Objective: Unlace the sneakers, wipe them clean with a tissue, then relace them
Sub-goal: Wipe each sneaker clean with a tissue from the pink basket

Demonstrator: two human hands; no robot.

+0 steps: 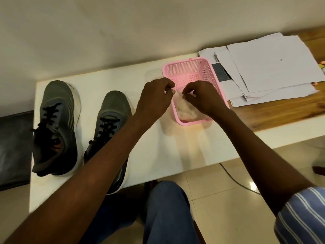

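Over the pink basket (pixel 190 71), both hands pinch a white tissue (pixel 182 108) at its upper edge, the left hand (pixel 154 97) at the basket's left rim and the right hand (pixel 202 97) just inside it, fingers curled on the tissue, which hangs crumpled into the basket. Left of the basket on the white counter (pixel 154 148) stand the two grey sneakers, the far sneaker (pixel 56 127) and the near sneaker (pixel 109 124), toes pointing away, black laces apparently in place, though blur hides any knot. Judged from this, either unlacing is undone and the tissue fetched early, or all is finished and the tissue is being discarded; which cannot be told. Right of the basket lies a stack of papers (pixel 267 71), well clear. Nothing obstructs the reach back to the sneakers.
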